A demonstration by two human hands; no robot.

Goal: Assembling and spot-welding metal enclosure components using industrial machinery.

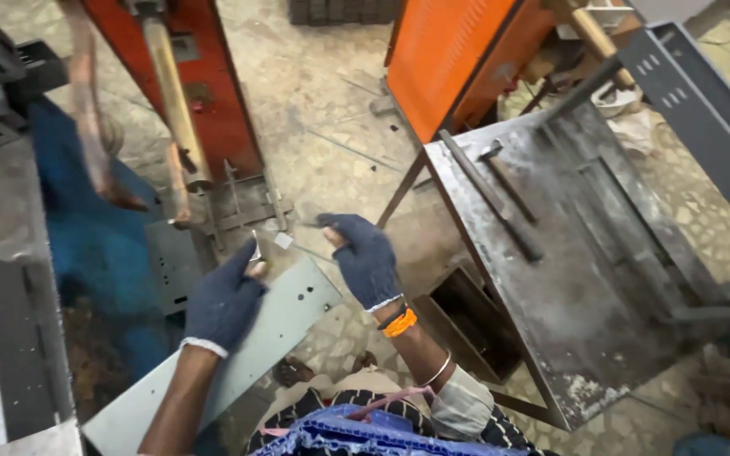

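Both my hands wear dark blue knit gloves. My left hand [226, 300] pinches a small metal piece [256, 249] between thumb and fingers, above a long pale grey sheet-metal panel [285, 317] with small holes that slants across my lap. My right hand [365, 257] is raised beside it, fingers curled with the thumb tip near a tiny metal bit [284, 241]; whether it holds anything I cannot tell. An orange band and a thin bangle sit on my right wrist.
A red spot-welding machine [204, 93] with copper arms stands ahead left. A steel work table [568, 253] with a hammer and a rod stands to the right, beside an orange cabinet [445, 55]. Grey metal parts [10, 346] lie at the left. A blue crate [365, 435] is at my knees.
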